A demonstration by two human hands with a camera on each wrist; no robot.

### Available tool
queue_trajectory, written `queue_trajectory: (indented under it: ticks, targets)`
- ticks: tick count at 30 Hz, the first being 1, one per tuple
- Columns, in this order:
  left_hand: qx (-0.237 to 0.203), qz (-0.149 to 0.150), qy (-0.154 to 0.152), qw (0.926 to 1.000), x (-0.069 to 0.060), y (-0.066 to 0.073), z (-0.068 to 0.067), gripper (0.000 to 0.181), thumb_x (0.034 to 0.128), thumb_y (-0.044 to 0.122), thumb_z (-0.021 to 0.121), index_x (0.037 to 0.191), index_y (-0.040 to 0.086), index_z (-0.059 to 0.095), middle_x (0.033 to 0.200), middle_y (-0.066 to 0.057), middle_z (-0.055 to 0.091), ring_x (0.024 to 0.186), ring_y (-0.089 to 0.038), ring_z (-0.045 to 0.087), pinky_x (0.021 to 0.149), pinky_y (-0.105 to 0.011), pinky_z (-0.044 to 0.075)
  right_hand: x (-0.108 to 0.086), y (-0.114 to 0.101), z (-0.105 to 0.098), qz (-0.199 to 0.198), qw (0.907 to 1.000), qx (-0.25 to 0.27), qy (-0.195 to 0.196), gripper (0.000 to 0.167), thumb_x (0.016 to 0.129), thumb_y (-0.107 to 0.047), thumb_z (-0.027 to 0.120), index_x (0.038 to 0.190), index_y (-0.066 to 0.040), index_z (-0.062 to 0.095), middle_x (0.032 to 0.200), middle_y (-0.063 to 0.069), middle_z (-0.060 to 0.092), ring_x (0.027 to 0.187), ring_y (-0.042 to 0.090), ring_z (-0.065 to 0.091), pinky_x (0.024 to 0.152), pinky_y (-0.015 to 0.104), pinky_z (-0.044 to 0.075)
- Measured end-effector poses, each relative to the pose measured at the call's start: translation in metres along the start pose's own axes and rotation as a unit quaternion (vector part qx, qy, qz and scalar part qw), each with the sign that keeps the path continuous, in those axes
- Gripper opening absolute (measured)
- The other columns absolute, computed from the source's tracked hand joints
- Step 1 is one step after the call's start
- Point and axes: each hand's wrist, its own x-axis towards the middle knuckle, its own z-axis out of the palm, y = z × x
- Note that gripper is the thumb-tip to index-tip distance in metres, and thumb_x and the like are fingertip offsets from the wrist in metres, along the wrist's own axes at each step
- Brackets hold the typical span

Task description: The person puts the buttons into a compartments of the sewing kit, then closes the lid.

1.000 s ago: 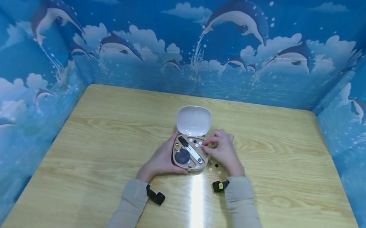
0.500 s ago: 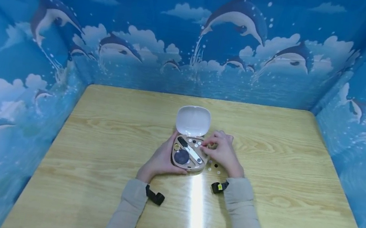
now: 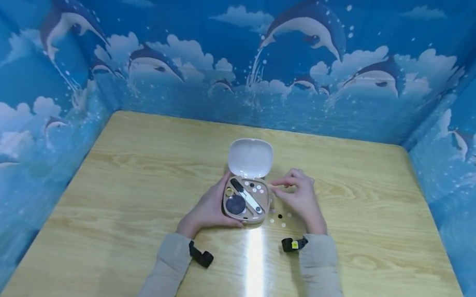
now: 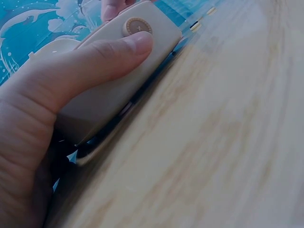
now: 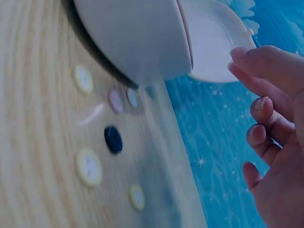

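Note:
A small case [image 3: 248, 219] stands with its white lid [image 3: 250, 158] raised. Inside lie a black-and-white tool [image 3: 247, 196], a dark round disc [image 3: 235, 204], a gold ring-like piece [image 3: 229, 191] and several small buttons [image 3: 259, 187]. The left hand [image 3: 211, 206] grips the case from its left side; in the left wrist view its thumb [image 4: 111, 59] presses the side wall by a round clasp [image 4: 137, 27]. Just right of the case, the right hand [image 3: 301, 197] hovers with bent, relaxed fingers; in the right wrist view nothing shows between the fingertips of this hand [image 5: 278, 114].
Several loose buttons lie on the table right of the case, among them a black one [image 5: 113, 139] and pale ones [image 5: 89, 166]. The wooden table [image 3: 141, 164] meets a blue dolphin-print curtain [image 3: 181, 92] at its back edge.
The right hand has drawn back rightward from over the case's compartment, and its fingers have left the buttons inside. The left hand keeps its hold on the case.

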Motion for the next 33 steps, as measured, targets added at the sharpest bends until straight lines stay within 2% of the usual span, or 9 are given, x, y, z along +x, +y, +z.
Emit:
queue_trajectory:
  ticks: [5,7,15,24,29,33]
  targets:
    - [0.000,-0.009,-0.004,1.0000,-0.002,0.000,0.000,0.155,0.0442,0.042,0.101,0.160,0.034,-0.002,0.158,0.005,0.031,0.141,-0.019,0.037,0.117,-0.043,0.030,-0.006,0.010,-0.003,-0.001,0.9997,0.018,0.019,0.011,0.077,-0.007,0.083,0.087,-0.008,0.079,0.077,0.004,0.056,0.080,0.018,0.048,0.075,0.036,0.045]
    - [0.002,-0.009,-0.004,0.9999,-0.002,0.000,-0.001,0.155,0.0443,0.042,0.101,0.160,0.034,-0.002,0.158,0.004,0.031,0.141,-0.019,0.036,0.117,-0.043,0.030,-0.009,0.013,-0.003,0.010,0.9996,0.016,0.020,0.011,0.078,-0.008,0.083,0.087,-0.009,0.079,0.078,0.002,0.055,0.081,0.017,0.049,0.075,0.032,0.044]
    - [0.011,-0.009,-0.004,0.9999,-0.002,0.000,-0.001,0.155,0.0447,0.044,0.100,0.160,0.033,-0.002,0.159,0.001,0.032,0.141,-0.020,0.037,0.117,-0.043,0.030,-0.020,0.025,0.002,0.052,0.9971,0.046,0.030,0.013,0.079,-0.012,0.083,0.092,-0.010,0.078,0.085,0.003,0.059,0.087,0.020,0.052,0.081,0.034,0.047]
    - [-0.005,-0.001,-0.004,1.0000,-0.001,0.001,0.001,0.155,0.0437,0.042,0.101,0.160,0.032,-0.002,0.159,0.001,0.031,0.141,-0.021,0.036,0.117,-0.045,0.030,-0.028,0.036,0.016,0.078,0.9888,0.116,0.053,0.015,0.079,-0.008,0.082,0.093,-0.004,0.077,0.087,0.009,0.058,0.084,0.017,0.052,0.076,0.018,0.049]
    - [-0.004,0.000,-0.004,1.0000,-0.001,0.000,0.001,0.156,0.0429,0.045,0.100,0.160,0.033,-0.002,0.158,0.002,0.032,0.141,-0.022,0.037,0.116,-0.046,0.030,-0.031,0.040,0.021,0.087,0.9887,0.113,0.048,0.016,0.078,-0.010,0.084,0.092,-0.004,0.078,0.085,0.014,0.057,0.079,0.020,0.048,0.070,0.022,0.043]
    - [0.002,-0.006,0.000,1.0000,-0.002,0.000,0.001,0.156,0.0426,0.047,0.100,0.159,0.035,-0.002,0.159,0.001,0.032,0.141,-0.023,0.037,0.116,-0.047,0.030,-0.031,0.041,0.025,0.089,0.9922,0.082,0.029,0.016,0.077,-0.011,0.085,0.091,-0.009,0.079,0.082,0.009,0.056,0.078,0.021,0.047,0.068,0.027,0.042]
